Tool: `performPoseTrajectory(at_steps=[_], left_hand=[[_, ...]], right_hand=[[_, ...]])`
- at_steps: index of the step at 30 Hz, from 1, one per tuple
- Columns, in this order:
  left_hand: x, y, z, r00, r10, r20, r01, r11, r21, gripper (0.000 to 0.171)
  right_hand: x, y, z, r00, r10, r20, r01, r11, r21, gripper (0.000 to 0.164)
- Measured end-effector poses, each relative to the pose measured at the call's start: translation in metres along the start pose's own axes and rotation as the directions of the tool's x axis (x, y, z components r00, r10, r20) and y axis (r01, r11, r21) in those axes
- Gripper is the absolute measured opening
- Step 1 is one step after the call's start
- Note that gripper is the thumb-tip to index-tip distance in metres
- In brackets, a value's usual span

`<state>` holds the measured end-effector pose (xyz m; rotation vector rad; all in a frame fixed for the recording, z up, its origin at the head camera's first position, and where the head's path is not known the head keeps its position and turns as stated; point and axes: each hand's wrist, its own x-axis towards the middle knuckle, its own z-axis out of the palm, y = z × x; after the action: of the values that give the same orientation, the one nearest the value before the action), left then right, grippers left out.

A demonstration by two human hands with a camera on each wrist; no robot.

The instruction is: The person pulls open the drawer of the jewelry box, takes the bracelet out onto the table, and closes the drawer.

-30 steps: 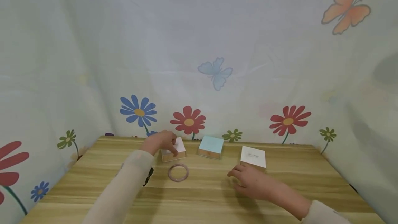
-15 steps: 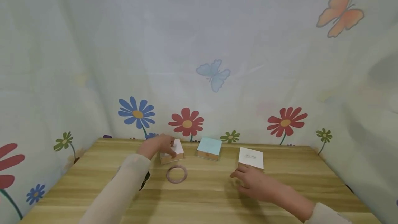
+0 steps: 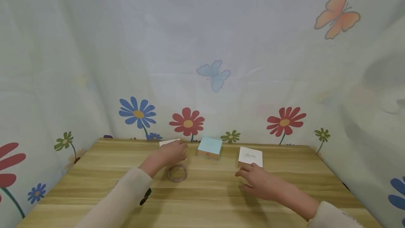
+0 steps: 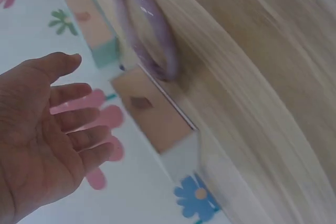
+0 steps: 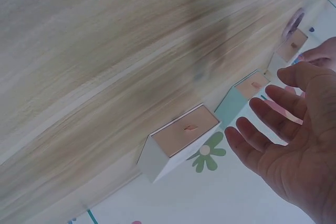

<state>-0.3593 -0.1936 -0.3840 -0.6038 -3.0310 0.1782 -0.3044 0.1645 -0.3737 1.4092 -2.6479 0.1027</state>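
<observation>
My left hand (image 3: 167,154), fingers loosely parted and gripping nothing, hovers near the left white box (image 3: 166,143) at the bench's (image 3: 202,203) far edge, beside the bangle (image 3: 177,180). My right hand (image 3: 261,185), equally relaxed, hangs near the right white box (image 3: 250,156).

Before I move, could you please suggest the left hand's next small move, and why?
I would probably ease the left hand toward the lilac bangle: its fingers look open and hold nothing, and the bangle lies on the wood-grain tabletop, near the left white box.
</observation>
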Motion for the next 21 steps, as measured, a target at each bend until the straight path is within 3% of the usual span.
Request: performPoseTrajectory(at_steps=[2,3,6,10,17,21], left_hand=[[0.0,0.009,-0.004,1.0,-0.007,-0.017,0.006,0.998,-0.059,0.037],[0.0,0.013,-0.005,0.999,-0.039,-0.032,0.034,0.989,-0.144,0.042],[0.002,0.022,-0.009,0.999,-0.025,-0.03,0.018,0.977,-0.212,0.05],[0.011,0.03,-0.009,1.0,0.001,-0.025,-0.008,0.968,-0.252,0.049],[0.021,0.032,0.008,0.999,-0.011,-0.033,-0.001,0.94,-0.34,0.046],[0.028,0.035,0.014,0.995,0.048,-0.086,-0.075,0.937,-0.341,0.046]], right_hand=[[0.0,-0.002,0.0,1.0,-0.004,-0.012,0.004,1.0,-0.005,0.027],[0.0,-0.002,0.0,1.0,-0.005,-0.017,0.004,1.0,-0.008,0.027],[-0.001,-0.004,-0.001,1.0,0.014,-0.013,-0.014,1.0,-0.004,0.028],[-0.003,-0.003,-0.003,1.0,0.026,-0.007,-0.026,1.0,0.004,0.028],[-0.005,-0.004,-0.001,0.999,-0.009,-0.031,0.008,1.0,-0.014,0.025],[-0.005,-0.004,0.003,0.998,-0.024,-0.051,0.023,0.999,-0.03,0.024]])
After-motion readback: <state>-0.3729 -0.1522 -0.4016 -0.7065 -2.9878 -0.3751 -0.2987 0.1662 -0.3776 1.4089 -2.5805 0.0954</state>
